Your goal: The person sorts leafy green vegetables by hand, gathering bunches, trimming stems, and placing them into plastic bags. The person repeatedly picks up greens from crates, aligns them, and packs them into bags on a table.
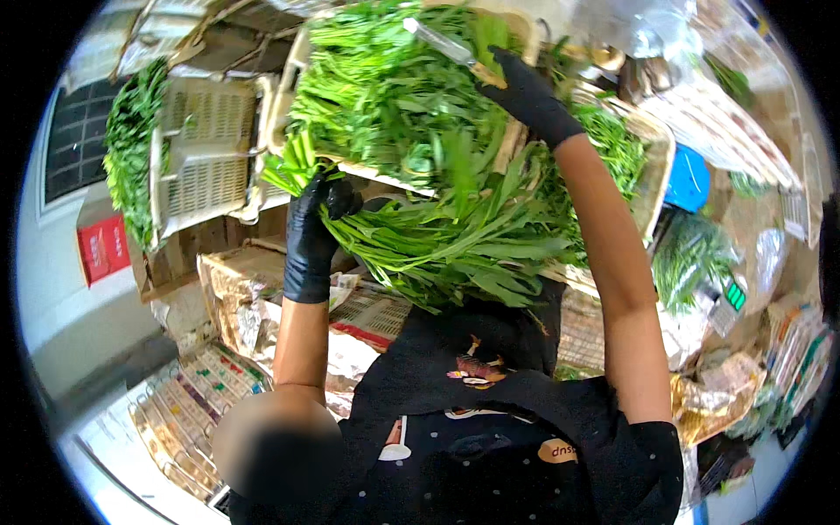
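My left hand [313,223], in a black glove, is closed around the stems of a bunch of long-leaved greens [446,241]. The cut stem ends stick out above that fist, and the leaves fan to the right in front of my body. Farther up, my black-gloved right hand [525,96] grips the yellowish handle of a knife [439,41]. Its pale blade points to the far left over a cream plastic crate [284,101] heaped with loose greens [376,87]. The knife is apart from the held bunch.
Another cream crate [206,166] stands at left with greens [136,149] beside it. At right are a crate [662,175] of greens, a blue object [689,179], a plastic bag of greens [696,254] and a device with a green display [733,297]. Cardboard [227,293] lies lower left.
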A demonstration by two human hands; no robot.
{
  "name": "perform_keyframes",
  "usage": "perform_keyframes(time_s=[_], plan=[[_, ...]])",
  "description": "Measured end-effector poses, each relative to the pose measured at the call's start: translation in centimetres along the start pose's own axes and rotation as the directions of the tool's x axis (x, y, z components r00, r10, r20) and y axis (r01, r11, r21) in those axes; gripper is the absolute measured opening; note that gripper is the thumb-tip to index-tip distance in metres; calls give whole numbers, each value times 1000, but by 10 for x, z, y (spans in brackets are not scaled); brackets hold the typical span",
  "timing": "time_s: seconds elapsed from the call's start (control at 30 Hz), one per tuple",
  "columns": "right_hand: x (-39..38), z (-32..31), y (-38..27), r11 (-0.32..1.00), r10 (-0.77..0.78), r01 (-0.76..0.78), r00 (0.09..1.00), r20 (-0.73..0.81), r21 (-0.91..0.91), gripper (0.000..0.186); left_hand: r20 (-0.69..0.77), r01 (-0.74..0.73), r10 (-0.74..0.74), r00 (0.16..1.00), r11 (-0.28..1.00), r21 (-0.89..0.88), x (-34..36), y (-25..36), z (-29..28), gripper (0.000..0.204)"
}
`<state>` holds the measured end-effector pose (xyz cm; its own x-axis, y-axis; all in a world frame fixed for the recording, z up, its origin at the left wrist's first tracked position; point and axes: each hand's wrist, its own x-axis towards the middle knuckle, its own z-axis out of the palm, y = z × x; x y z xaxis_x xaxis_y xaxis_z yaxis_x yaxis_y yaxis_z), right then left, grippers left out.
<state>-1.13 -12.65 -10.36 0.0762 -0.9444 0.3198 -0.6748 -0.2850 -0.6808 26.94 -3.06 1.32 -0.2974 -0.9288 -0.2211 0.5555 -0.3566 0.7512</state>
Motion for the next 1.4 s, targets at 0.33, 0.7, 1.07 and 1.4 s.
perform_keyframes(time_s=[0.33, 0.7, 1.07, 1.4], plan=[[-174, -100, -130, 41, 86, -684, 729, 679, 729, 45, 953, -956, -201, 227, 141, 257, 25, -28, 127, 31], [-341, -271, -76, -375, 921, -89, 81, 382, 923, 37, 424, -468, -245, -872, 671, -575, -29, -301, 319, 17], [-635, -325, 190, 367, 878, 133, -377, -296, 921, 31, 546, -888, -809, -220, 397, 230, 30, -604, 436, 59], [-689, -290, 563, 763, 533, -555, 252, -808, 330, 25, 690, -935, -649, 320, -97, 341, 223, -1027, 464, 46]])
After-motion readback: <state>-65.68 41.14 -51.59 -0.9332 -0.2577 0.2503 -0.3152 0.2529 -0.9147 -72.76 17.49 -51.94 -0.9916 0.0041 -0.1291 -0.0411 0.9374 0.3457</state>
